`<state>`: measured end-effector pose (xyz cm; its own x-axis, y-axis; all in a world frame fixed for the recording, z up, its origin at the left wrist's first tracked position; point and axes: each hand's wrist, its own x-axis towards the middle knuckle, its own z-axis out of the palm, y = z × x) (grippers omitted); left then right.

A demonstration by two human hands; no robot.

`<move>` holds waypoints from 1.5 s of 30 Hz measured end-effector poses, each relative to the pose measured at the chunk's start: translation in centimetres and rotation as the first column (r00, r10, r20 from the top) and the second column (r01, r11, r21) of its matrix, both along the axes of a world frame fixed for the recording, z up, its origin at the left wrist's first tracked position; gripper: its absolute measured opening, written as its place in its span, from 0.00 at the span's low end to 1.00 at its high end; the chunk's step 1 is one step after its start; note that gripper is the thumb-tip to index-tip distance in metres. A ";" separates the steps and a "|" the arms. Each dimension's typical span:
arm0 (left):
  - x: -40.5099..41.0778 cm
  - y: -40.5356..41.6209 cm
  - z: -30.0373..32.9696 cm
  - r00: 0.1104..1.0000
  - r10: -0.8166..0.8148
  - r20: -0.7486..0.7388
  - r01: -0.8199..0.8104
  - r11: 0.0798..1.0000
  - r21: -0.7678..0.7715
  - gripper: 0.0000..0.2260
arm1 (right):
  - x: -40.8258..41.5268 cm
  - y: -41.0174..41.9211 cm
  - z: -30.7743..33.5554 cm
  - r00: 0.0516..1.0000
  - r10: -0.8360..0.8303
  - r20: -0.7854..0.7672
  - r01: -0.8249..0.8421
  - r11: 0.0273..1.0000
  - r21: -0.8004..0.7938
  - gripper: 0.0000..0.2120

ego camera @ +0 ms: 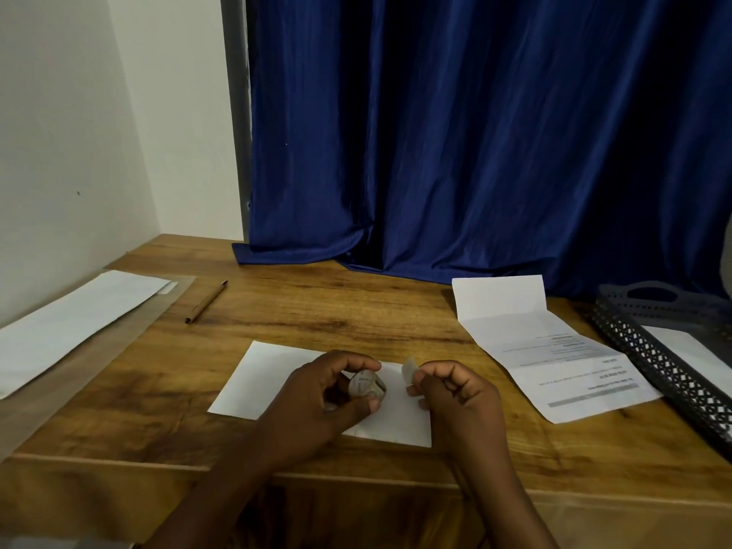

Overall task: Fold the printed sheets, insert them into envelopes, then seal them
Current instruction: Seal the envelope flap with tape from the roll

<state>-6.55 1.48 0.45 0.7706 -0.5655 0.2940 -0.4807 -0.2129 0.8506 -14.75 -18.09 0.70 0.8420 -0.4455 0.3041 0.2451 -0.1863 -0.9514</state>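
Flat white envelope [277,384] — plain, unmarked

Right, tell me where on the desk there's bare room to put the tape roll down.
Bare wood lies between the pen and the printed sheet, behind the envelope. A narrower strip runs left of the envelope. Crowded: the right side, where the sheet meets the black tray.
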 end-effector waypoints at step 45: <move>1.5 2.4 1.7 0.896 -0.112 0.429 -0.105 0.887 0.450 0.23 | 0.4 -0.6 -0.6 0.994 -0.101 -0.029 0.104 0.977 0.187 0.06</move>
<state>-5.03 3.85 2.18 0.6228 -0.7199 0.3063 -0.7755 -0.5162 0.3635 -14.35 -18.69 0.07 0.7938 -0.5775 0.1907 0.2150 -0.0268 -0.9762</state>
